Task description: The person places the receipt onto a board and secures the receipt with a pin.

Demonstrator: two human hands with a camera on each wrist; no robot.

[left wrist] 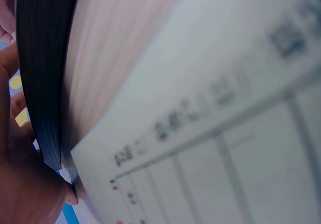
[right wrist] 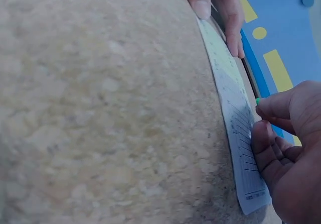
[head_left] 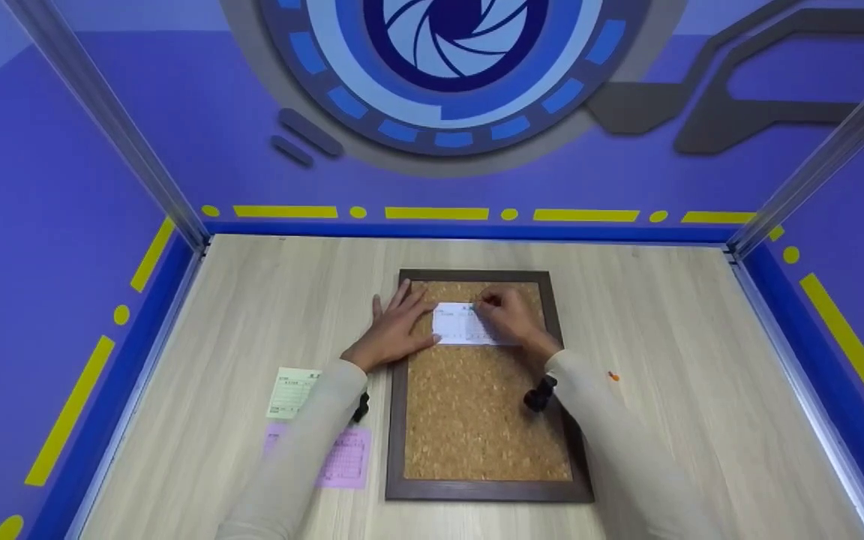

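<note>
A white printed slip (head_left: 453, 324) lies across the upper part of a cork board (head_left: 486, 412) with a dark frame. My left hand (head_left: 396, 332) rests spread over the board's left side, thumb and forefinger pressing at the slip's left edge. At the slip's top edge, my right hand (head_left: 513, 319) pinches a small green-ended push pin (right wrist: 258, 101) between thumb and forefinger. Its point is hidden by the fingers. In the right wrist view the slip (right wrist: 238, 128) runs flat along the cork, beneath the right hand's curled fingers.
Left of the board, a pale green slip (head_left: 293, 390) and a purple slip (head_left: 347, 459) lie on the wooden table (head_left: 702, 420), partly under the left sleeve. Small orange pieces (head_left: 613, 376) lie right of the board. Blue-purple walls (head_left: 192, 150) enclose the table's back and sides.
</note>
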